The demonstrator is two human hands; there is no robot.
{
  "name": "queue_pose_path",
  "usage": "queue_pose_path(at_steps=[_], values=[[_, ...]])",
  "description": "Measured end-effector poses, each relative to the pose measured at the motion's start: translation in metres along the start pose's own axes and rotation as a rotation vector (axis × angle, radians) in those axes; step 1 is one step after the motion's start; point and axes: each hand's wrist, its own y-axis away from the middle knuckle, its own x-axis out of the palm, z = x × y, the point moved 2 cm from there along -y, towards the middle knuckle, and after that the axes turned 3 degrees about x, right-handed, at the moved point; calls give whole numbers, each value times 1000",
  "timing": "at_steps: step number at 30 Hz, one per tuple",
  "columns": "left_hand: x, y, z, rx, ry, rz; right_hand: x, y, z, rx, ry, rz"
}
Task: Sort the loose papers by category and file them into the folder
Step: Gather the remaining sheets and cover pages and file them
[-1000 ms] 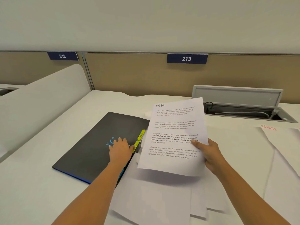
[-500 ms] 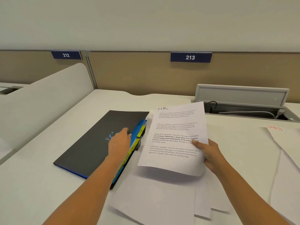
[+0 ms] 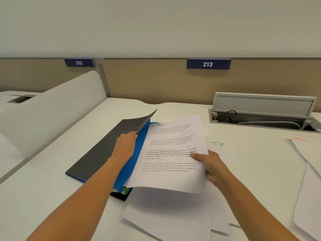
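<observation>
Left hand [image 3: 125,144]: held up the dark grey cover of the flat folder [image 3: 104,150] on the white worktop [image 3: 43,197].
Right hand [image 3: 211,166]: gripped the white printed paper sheet [image 3: 171,157], beside the blue inside pages [image 3: 137,153].

A plain off-white wall [image 3: 156,23] rises above a tan partition panel [image 3: 147,80] that carries 2 navy number plates, 212 [image 3: 79,62] and 213 [image 3: 208,64]. A white desk [image 3: 43,197] runs below; a curved white divider [image 3: 57,105] stands at its left edge. An open grey cable tray [image 3: 264,110] holds a black plug and cords.
</observation>
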Motion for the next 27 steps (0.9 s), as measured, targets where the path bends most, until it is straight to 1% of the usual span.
queue_pose_path(at_steps=[3, 6, 10, 15, 21, 23, 27], values=[[-4, -1, 1, 13, 56, 49, 12, 3, -6, -9, 54, 16], [-8, -5, 4, 43, 37, 137, 21, 4, -12, -4, 81, 6], [-11, -6, 7, 87, 36, 216, 39, 4, -23, 13, 80, 21], [-2, 12, 3, 109, -68, 283, 70, 6, -45, 25, 75, 39], [-8, 54, 2, 205, -180, 258, 95, 14, -69, 12, 113, -25], [-13, 68, 10, 210, -238, 277, 99, 17, -74, 43, 106, -33], [-25, 85, 27, 155, -265, 295, 106, 24, -79, 189, 158, -5]])
